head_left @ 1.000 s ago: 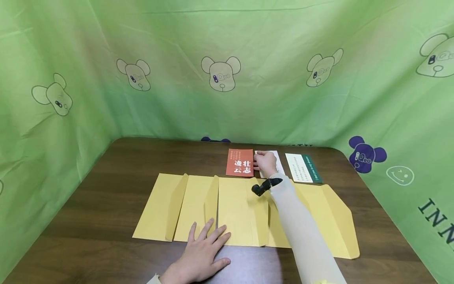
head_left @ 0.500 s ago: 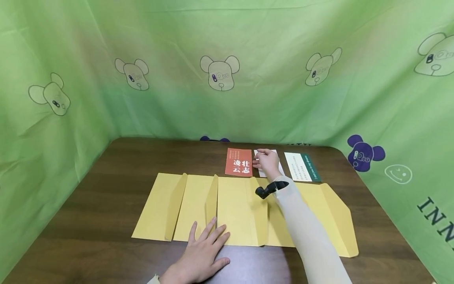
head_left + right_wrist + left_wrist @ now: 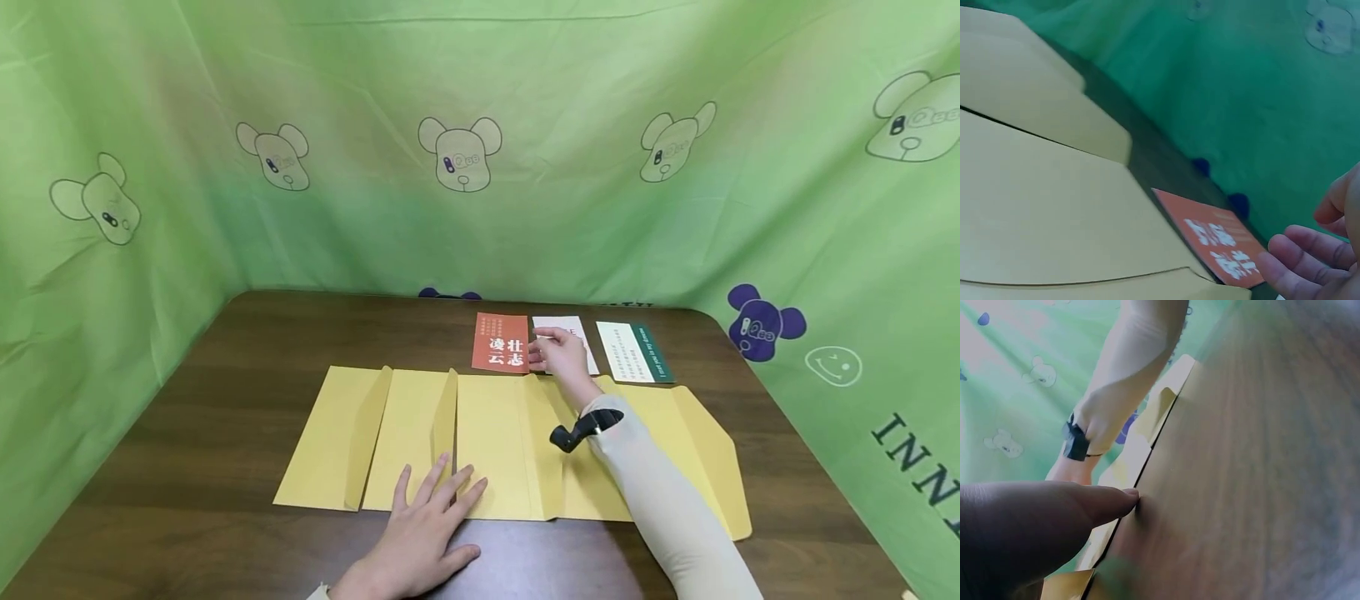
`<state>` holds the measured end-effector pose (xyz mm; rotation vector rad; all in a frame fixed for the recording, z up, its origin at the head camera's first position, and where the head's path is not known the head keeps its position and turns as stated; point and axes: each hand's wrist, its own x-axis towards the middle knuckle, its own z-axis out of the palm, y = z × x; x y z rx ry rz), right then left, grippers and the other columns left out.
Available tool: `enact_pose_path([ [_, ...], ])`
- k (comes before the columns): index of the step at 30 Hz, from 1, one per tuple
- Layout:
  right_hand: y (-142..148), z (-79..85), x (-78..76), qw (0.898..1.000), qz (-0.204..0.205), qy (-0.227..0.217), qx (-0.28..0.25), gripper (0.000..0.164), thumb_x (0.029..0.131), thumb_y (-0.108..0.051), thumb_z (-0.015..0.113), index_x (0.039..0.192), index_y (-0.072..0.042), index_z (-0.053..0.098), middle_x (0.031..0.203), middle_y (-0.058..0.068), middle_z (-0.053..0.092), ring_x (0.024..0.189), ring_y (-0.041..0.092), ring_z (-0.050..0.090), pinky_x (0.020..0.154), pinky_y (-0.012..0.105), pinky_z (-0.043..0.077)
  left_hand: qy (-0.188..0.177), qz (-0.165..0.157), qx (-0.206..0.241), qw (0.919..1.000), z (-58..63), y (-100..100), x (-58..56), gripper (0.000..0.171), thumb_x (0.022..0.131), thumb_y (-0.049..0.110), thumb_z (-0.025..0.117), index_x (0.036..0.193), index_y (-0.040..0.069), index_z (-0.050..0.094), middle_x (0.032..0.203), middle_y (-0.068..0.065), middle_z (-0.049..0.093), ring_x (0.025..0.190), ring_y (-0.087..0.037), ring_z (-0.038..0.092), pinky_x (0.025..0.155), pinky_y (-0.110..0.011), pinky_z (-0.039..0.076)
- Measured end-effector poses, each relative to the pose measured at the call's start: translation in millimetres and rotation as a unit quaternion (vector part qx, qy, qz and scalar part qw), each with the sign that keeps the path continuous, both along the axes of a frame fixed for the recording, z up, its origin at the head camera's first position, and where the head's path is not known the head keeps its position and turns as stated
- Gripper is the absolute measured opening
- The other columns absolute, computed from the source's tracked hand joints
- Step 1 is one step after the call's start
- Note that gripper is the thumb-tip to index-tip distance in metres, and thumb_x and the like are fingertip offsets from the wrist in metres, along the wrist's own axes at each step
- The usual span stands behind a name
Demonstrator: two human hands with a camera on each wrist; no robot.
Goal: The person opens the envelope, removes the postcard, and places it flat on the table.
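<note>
Several yellow paper envelopes (image 3: 491, 442) lie overlapping in a row, their flaps opened toward the right. My left hand (image 3: 420, 533) rests with fingers spread on the front edge of the row; its thumb (image 3: 1107, 503) lies close to the tabletop. Beyond the envelopes are a red card (image 3: 501, 342) with white characters, a white card (image 3: 557, 322) and a green-and-white card (image 3: 633, 354). Over the white card, partly covering it, is my right hand (image 3: 566, 362), its fingertips at the red card's right edge. The right wrist view shows its fingers (image 3: 1313, 247) loosely bent, holding nothing.
All of this lies on a dark brown wooden table (image 3: 187, 442). Green fabric (image 3: 360, 225) with bear heads printed on it hangs along the back and sides. A black band with a small device (image 3: 585, 429) is on my right wrist.
My right hand has drawn slightly nearer along the white card, uncovering more of its top. The left hand stays on the envelopes. The whole head view has shifted a little.
</note>
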<state>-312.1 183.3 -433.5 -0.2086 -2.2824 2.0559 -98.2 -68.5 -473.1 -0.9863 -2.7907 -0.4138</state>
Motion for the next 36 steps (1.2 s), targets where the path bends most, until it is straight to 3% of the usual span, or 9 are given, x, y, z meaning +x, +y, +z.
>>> enact_pose_path([
  [4,-7,-1.2,14.9,0.999,0.034,0.017,0.026,0.036,0.093,0.005,0.052,0.127,0.015,0.056,0.106,0.034,0.066,0.068,0.016,0.068,0.063,0.029,0.059,-0.006,0.014,0.013,0.9998,0.5,-3,0.5,0.074,0.088,0.047,0.068,0.152,0.021,0.043,0.154,-0.001,0.041,0.146,-0.035,0.026,0.104,-0.071,0.022],
  [10,-13,-0.4,32.9,0.994,0.075,0.038,0.064,0.032,0.094,0.005,0.054,0.124,0.016,0.057,0.105,0.03,0.067,0.069,0.009,0.065,0.067,0.028,0.058,-0.032,0.051,0.038,0.9975,4.7,-11,-1.5,0.079,0.088,0.047,0.069,0.155,0.02,0.037,0.157,-0.002,0.037,0.148,-0.036,0.02,0.107,-0.071,0.017],
  [15,-15,-0.6,48.4,0.984,0.108,0.079,0.116,0.03,0.092,0.006,0.054,0.12,0.016,0.059,0.099,0.028,0.068,0.073,0.016,0.067,0.068,0.032,0.058,-0.039,0.094,0.06,0.993,9.2,-23,-5.6,0.08,0.09,0.046,0.066,0.156,0.013,0.034,0.158,-0.006,0.036,0.149,-0.036,0.018,0.108,-0.071,0.014],
  [19,-19,-1.2,64.8,0.974,0.129,0.108,0.152,0.028,0.089,0.008,0.057,0.116,0.014,0.061,0.093,0.021,0.071,0.075,0.018,0.067,0.067,0.028,0.056,-0.043,0.125,0.072,0.9886,12.0,-33,-8.4,0.073,0.095,0.041,0.061,0.156,0.011,0.033,0.158,-0.007,0.034,0.149,-0.038,0.015,0.107,-0.072,0.013],
  [23,-25,-1.8,81.2,0.958,0.154,0.141,0.199,0.025,0.087,0.006,0.061,0.112,0.009,0.066,0.09,0.013,0.072,0.077,0.018,0.066,0.068,0.025,0.053,-0.038,0.151,0.072,0.9851,13.8,-42,-11.2,0.068,0.097,0.037,0.059,0.155,0.01,0.034,0.158,-0.008,0.034,0.149,-0.039,0.014,0.107,-0.072,0.011],
  [26,-29,-3.2,92.4,0.94,0.18,0.172,0.234,0.024,0.087,0.005,0.062,0.11,0.006,0.068,0.09,0.01,0.072,0.081,0.021,0.066,0.07,0.027,0.053,-0.03,0.17,0.066,0.9827,14.0,-49,-13.1,0.069,0.096,0.036,0.061,0.154,0.01,0.035,0.158,-0.01,0.034,0.148,-0.039,0.014,0.107,-0.072,0.011],
  [30,-34,-6.6,106.0,0.919,0.224,0.187,0.265,0.026,0.087,0.002,0.062,0.113,0.003,0.068,0.094,0.01,0.072,0.087,0.023,0.067,0.071,0.028,0.054,-0.024,0.191,0.052,0.9799,12.1,-56,-15.2,0.07,0.094,0.038,0.063,0.153,0.009,0.038,0.157,-0.012,0.036,0.147,-0.041,0.015,0.107,-0.072,0.011],
  [36,-45,-10.6,127.1,0.879,0.269,0.213,0.331,0.033,0.087,-0.003,0.063,0.12,-0.002,0.066,0.107,0.008,0.07,0.098,0.024,0.063,0.083,0.038,0.053,-0.035,0.202,0.039,0.978,8.2,-60,-15.3,0.067,0.094,0.04,0.064,0.15,0.009,0.044,0.155,-0.011,0.038,0.147,-0.042,0.016,0.106,-0.073,0.01],
])
